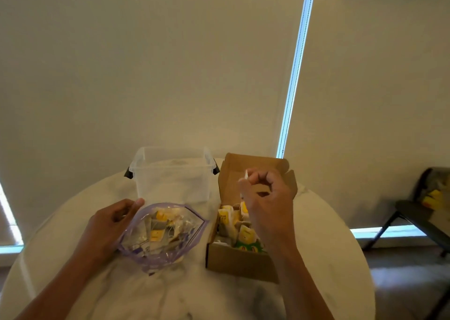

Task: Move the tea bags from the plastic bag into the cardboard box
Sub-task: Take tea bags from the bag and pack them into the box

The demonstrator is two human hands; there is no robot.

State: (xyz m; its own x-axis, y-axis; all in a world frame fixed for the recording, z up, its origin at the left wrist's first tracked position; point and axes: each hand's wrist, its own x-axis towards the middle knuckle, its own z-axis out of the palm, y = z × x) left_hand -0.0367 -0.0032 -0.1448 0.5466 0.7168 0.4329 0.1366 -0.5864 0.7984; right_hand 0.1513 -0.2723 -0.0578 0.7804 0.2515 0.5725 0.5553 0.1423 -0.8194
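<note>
head view | step: drop-off, right grip pinching one tea bag above the open cardboard box | left grip holding the plastic bag open on the desk, more bags inside | next, probably: release low, reach back

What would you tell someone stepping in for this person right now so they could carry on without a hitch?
Left hand grips the rim of the plastic bag, keeping it open on the table.
Right hand pinches a tea bag above the open cardboard box.
Done: a pile of tea bags lies in the box.
Left: drop the pinched one in, then move the loose tea bags out of the plastic bag.
</note>
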